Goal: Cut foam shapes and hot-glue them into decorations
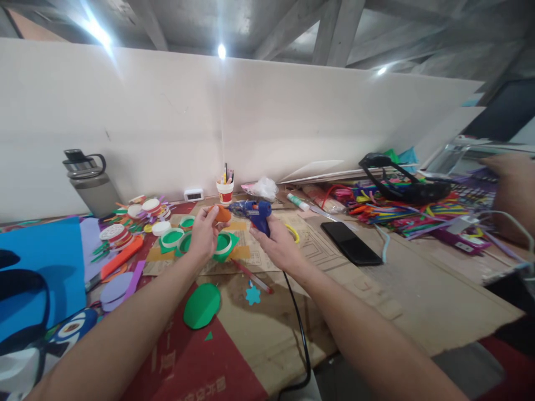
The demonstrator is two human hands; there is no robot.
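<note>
My right hand [273, 240] is wrapped round the handle of a blue hot glue gun [256, 213], its nozzle pointing left. My left hand [204, 231] pinches a small orange piece [223, 214] close to the nozzle; whether they touch I cannot tell. Below the left hand, white rings [172, 238] sit on green pieces. A green disc [202, 306] lies nearer to me, with a blue flower-shaped cutout [252, 295] and a red pen [254, 277] to its right. The gun's black cord [297, 323] runs down past the table edge.
A grey bottle [94, 189] stands back left beside blue sheets [42, 273]. An orange utility knife [122, 257] lies left. A black phone [351, 243] rests right, before colourful pipe cleaners [388, 214]. A paper cup of pens [225, 192] stands behind. Another person's arm [516, 189] shows far right.
</note>
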